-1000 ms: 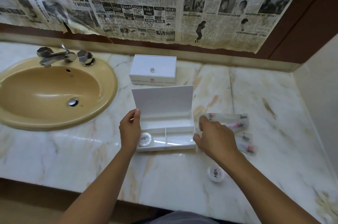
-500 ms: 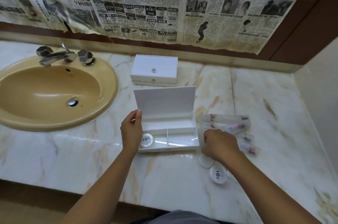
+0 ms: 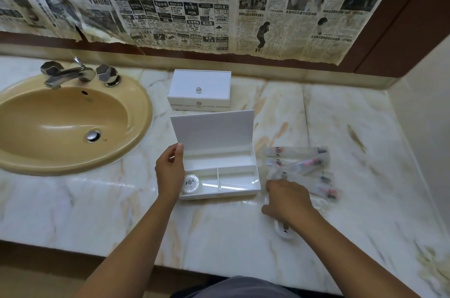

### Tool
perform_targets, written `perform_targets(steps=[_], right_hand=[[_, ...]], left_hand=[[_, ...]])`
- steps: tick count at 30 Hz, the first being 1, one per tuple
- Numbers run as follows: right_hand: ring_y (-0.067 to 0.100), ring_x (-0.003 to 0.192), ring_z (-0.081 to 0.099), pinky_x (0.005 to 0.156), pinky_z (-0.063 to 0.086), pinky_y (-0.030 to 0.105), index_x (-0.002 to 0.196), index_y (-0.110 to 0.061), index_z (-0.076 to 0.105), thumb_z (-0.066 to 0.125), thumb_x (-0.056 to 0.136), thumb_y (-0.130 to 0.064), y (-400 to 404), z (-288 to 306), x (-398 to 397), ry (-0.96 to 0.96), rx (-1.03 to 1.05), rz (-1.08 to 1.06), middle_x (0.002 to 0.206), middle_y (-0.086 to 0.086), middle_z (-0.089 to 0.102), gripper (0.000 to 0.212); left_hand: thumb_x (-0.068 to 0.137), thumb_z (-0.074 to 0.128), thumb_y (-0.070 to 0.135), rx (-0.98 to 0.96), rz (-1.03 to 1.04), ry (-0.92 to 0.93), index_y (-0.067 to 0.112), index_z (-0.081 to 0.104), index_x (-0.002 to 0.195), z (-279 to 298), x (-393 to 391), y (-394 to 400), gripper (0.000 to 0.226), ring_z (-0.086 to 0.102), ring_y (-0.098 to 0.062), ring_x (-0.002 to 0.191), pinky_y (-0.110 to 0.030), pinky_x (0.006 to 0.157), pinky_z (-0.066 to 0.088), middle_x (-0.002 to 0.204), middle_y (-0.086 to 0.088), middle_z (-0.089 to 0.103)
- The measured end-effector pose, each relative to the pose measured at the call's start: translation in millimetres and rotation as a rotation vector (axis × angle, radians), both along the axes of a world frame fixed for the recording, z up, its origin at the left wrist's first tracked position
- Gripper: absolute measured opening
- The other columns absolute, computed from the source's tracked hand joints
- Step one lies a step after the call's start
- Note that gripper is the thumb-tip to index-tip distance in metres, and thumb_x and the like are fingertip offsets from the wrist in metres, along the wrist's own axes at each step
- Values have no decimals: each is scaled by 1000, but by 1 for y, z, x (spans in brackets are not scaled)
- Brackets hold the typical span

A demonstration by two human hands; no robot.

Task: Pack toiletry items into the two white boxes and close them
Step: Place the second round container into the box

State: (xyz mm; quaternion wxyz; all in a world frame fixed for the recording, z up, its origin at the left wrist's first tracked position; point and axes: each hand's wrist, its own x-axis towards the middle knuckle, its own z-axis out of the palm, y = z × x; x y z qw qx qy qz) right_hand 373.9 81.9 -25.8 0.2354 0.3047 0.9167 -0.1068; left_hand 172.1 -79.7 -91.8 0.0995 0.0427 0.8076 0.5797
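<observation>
Open box (image 3: 219, 171) centre of surface (image 3: 341, 115), lid upright at its back. Closed box (image 3: 199, 90) directly behind it. Sink (image 3: 60, 125) left, tap (image 3: 73, 73) behind the basin. One round item (image 3: 192, 184) in open box's front-left compartment. Tubes (image 3: 299, 166) just right of open box; another round item (image 3: 283, 230) on surface, front-right.

A tan sink (image 3: 60, 127) with a chrome faucet (image 3: 73, 75) sits in the marble counter (image 3: 219, 237) below newspaper-covered wall (image 3: 194, 5).

Glossy marble counter (image 3: 243, 229), chrome tap (image 3: 67, 73)
</observation>
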Motion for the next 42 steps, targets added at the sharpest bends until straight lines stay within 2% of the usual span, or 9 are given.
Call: perform_targets(steps=[3, 7, 13, 19, 23, 29, 33, 37, 42], right_hand=[[20, 103, 58, 76, 39, 28, 114, -25, 55, 59, 81, -41, 6, 24, -5, 43, 0, -29, 114, -2, 60, 37], [22, 97, 57, 69, 35, 28, 106, -22, 52, 59, 80, -42, 5, 58, -19, 226, 24, -21, 106, 0, 61, 33], [28, 95, 57, 70, 36, 31, 104, -19, 49, 62, 81, -43, -37, 60, -64, 450, -146, 58, 101, 5, 62, 36], [28, 83, 56, 65, 35, 31, 90, -18, 46, 67, 82, -42, -74, 25, -98, 442, -208, 166, 92, 7, 64, 33], [25, 73, 47, 58, 29, 30, 76, -18, 46, 65, 84, -39, -82, 14, -106, 424, -193, 177, 75, 3, 52, 29], [24, 91, 60, 76, 45, 33, 94, -17, 67, 63, 83, -54, -78, 12, -102, 397, -211, 164, 95, 5, 68, 39], [26, 90, 60, 73, 43, 33, 88, -13, 65, 59, 87, -48, -77, 11, -99, 375, -205, 206, 91, 6, 68, 36], [27, 93, 60, 77, 44, 35, 93, -13, 67, 57, 89, -44, -84, 12, -101, 367, -238, 240, 94, 8, 68, 33], [26, 95, 60, 75, 43, 33, 103, -16, 65, 54, 90, -40, -81, 16, -94, 425, -223, 246, 101, 5, 66, 29]], left_hand=[[99, 55, 35, -4, 2, -5, 15, 71, 109, 1, 0, 1, 27, 61, 4, 87, -14, 79, 43, 102, 7, 71], [99, 55, 35, 0, 4, -12, 19, 70, 107, 3, 1, 1, 24, 62, 3, 90, -15, 80, 42, 100, 10, 69], [99, 55, 34, 5, 1, -1, 13, 71, 105, 2, 2, 1, 27, 62, -5, 86, -18, 79, 44, 99, 5, 71], [99, 54, 35, 4, -2, -15, 14, 71, 103, 3, 2, 1, 27, 62, -7, 83, -21, 76, 45, 97, 3, 71], [99, 55, 35, 14, 11, -35, 14, 71, 107, 3, 2, 1, 27, 62, -10, 87, -20, 78, 46, 102, 2, 71], [98, 56, 34, 24, 21, -38, 16, 71, 104, 6, 3, 2, 24, 61, -9, 85, -17, 75, 45, 100, 5, 71], [98, 55, 34, 22, 17, -33, 17, 71, 102, 5, 2, 2, 23, 62, -8, 83, -17, 74, 44, 99, 6, 71], [98, 56, 33, 39, 18, -34, 16, 71, 104, 5, 3, 1, 24, 63, -13, 89, -22, 79, 46, 102, 4, 71], [99, 55, 33, 29, 4, -20, 14, 71, 107, 4, 1, 1, 26, 62, -10, 88, -19, 78, 45, 103, 3, 71]])
